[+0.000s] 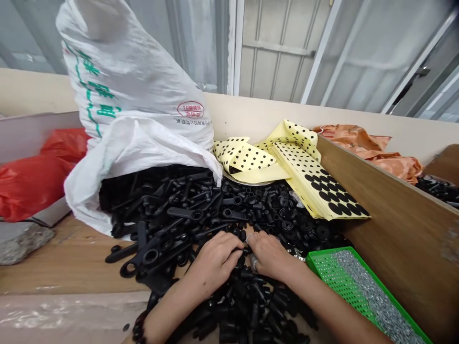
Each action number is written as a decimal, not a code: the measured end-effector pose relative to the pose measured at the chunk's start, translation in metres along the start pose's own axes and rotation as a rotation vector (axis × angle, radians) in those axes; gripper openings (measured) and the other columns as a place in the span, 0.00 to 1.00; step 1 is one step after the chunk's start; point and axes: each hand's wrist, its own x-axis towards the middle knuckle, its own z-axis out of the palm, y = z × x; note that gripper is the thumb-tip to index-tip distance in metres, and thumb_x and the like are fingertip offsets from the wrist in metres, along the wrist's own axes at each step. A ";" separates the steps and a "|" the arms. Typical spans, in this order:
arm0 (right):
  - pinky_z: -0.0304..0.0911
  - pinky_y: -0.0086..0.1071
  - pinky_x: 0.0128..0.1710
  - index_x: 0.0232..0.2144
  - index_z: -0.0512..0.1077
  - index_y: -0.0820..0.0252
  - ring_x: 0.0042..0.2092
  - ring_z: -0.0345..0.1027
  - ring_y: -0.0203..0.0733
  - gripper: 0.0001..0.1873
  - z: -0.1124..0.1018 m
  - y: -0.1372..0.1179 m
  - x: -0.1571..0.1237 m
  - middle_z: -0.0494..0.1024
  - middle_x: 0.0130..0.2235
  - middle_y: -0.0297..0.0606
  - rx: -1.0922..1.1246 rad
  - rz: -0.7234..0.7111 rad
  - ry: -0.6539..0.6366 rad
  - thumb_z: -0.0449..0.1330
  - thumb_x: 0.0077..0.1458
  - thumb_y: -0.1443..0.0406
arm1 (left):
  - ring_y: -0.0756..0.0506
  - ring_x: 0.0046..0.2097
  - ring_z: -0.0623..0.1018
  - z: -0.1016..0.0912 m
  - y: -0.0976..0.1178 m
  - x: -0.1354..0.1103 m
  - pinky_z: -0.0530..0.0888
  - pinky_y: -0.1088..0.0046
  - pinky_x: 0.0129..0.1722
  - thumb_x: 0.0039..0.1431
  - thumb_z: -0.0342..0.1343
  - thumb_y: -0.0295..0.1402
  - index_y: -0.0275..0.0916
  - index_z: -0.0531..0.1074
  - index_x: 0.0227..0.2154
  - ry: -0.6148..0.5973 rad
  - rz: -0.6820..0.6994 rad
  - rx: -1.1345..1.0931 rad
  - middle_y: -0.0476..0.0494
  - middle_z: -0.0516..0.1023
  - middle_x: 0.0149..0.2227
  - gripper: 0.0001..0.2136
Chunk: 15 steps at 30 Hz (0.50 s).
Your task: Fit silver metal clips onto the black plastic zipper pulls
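My left hand (220, 253) is closed, its thumb and curled fingers together over the pile of black plastic parts (247, 286). Close beside it, my right hand (268, 254) is also closed, with rings on its fingers. Small black pieces show around the fingertips of both hands. What either hand pinches is hidden by the fingers. Behind the hands lie long black crank-like handles (186, 213) with round eyelets. To the right of these are many small black round caps and knobs (287, 224).
A white woven sack (143, 86) spills handles at back left. Yellow sheets with black dots (315, 177) lie at back right, by a wooden divider (394, 215). A green basket (315, 260) holds small metal pieces. Red bags (36, 177) and a stone (21, 243) sit left.
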 end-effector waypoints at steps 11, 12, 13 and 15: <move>0.61 0.40 0.38 0.41 0.66 0.70 0.40 0.65 0.52 0.19 0.010 -0.002 0.000 0.71 0.38 0.51 -0.073 0.052 0.047 0.55 0.42 0.74 | 0.40 0.41 0.68 0.038 -0.019 0.056 0.65 0.61 0.42 0.45 0.48 0.14 0.37 0.69 0.33 -0.185 0.063 0.197 0.41 0.73 0.35 0.15; 0.60 0.40 0.38 0.40 0.66 0.70 0.40 0.65 0.52 0.19 0.011 -0.002 -0.001 0.71 0.38 0.51 -0.070 0.048 0.054 0.55 0.42 0.75 | 0.40 0.41 0.68 0.039 -0.020 0.057 0.65 0.61 0.42 0.45 0.47 0.14 0.37 0.69 0.33 -0.190 0.059 0.198 0.40 0.73 0.35 0.15; 0.60 0.40 0.38 0.40 0.66 0.69 0.40 0.65 0.51 0.18 0.012 -0.001 -0.001 0.71 0.38 0.51 -0.066 0.043 0.059 0.55 0.42 0.75 | 0.40 0.41 0.68 0.039 -0.021 0.058 0.65 0.61 0.42 0.47 0.47 0.15 0.37 0.70 0.32 -0.192 0.053 0.194 0.39 0.73 0.35 0.14; 0.60 0.40 0.38 0.38 0.66 0.68 0.40 0.64 0.51 0.16 0.014 0.000 -0.002 0.71 0.37 0.50 -0.056 0.034 0.066 0.55 0.43 0.75 | 0.39 0.41 0.68 0.036 -0.021 0.059 0.66 0.61 0.41 0.50 0.46 0.17 0.36 0.70 0.29 -0.190 0.040 0.173 0.38 0.73 0.34 0.11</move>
